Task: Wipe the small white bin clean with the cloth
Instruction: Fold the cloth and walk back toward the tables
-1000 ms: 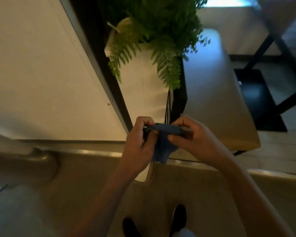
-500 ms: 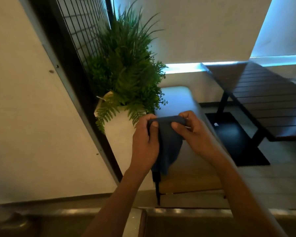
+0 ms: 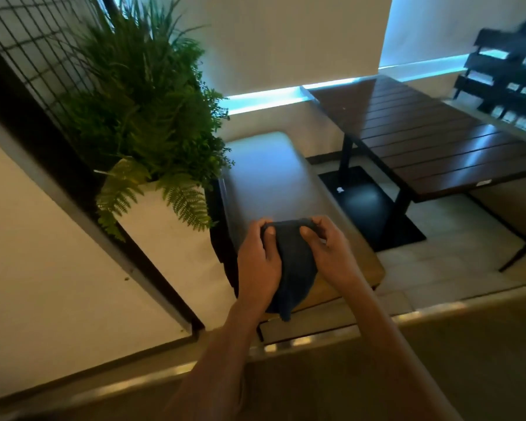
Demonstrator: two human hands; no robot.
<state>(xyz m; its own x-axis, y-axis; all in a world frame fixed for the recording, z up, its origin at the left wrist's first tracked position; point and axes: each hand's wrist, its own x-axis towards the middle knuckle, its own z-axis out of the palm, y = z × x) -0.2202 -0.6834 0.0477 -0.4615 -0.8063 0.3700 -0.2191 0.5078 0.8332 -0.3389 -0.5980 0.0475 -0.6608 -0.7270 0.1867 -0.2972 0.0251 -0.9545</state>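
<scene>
Both hands meet at the middle of the view, at about 6 o'clock from the plant, and share one dark blue cloth point(image 3: 295, 262). The left hand point(image 3: 257, 262) has its thumb curled over the cloth's top edge, the grip closed on the soft fabric; the right hand point(image 3: 331, 253) pinches the same edge from the other side, fingers bent round it. The cloth looks like soft, matte fabric, stretched flat between the thumbs and hanging below in a loose, rounded fold that ends in a small point.

At 10 o'clock from the hands a tall white box-shaped planter point(image 3: 170, 247) stands with smooth flat sides, and a bushy green plant point(image 3: 146, 117) of ferns and grassy blades spills over its rim. Whether this is the small white bin I cannot tell. Behind the plant runs a black wire grid point(image 3: 34, 47).

At 12 o'clock from the hands lies a padded bench seat point(image 3: 271, 183) with rounded corners and a smooth sheen. At 2 o'clock stands a dark slatted wooden surface point(image 3: 431, 138) on a black metal leg and flat base plate. A shiny metal rail point(image 3: 316, 340) crosses under the forearms.
</scene>
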